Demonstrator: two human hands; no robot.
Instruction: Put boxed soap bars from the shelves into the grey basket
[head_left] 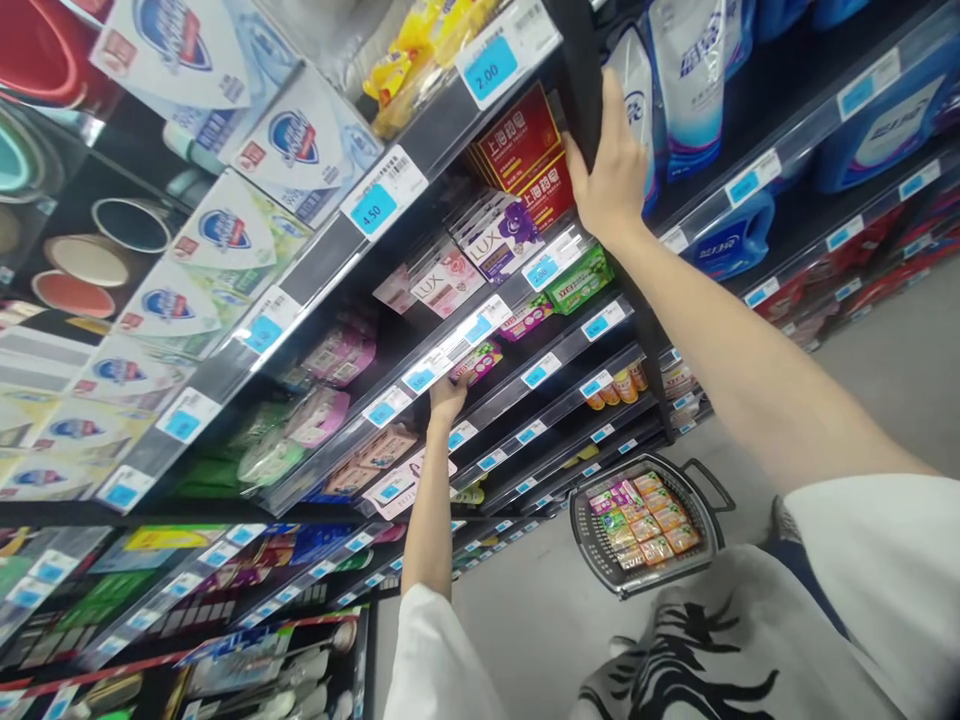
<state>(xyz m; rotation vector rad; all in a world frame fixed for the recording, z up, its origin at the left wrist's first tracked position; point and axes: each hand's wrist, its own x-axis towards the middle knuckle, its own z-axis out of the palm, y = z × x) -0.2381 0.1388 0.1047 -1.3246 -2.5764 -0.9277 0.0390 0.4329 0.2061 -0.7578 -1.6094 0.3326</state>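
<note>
Head-worn view, tilted, close along the soap shelves (315, 265) (floor basket (577, 530) below)

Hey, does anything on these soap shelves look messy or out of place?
The Lux boxes lie loosely at differing angles, unlike the squarely stacked red boxes beside them. A basket of soap stands on the aisle floor. Nothing looks spilled or damaged.

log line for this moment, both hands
left hand: at soap pack on shelf, grip unclear | right hand: against shelf upright | basket: on floor, boxed packs inside
</note>
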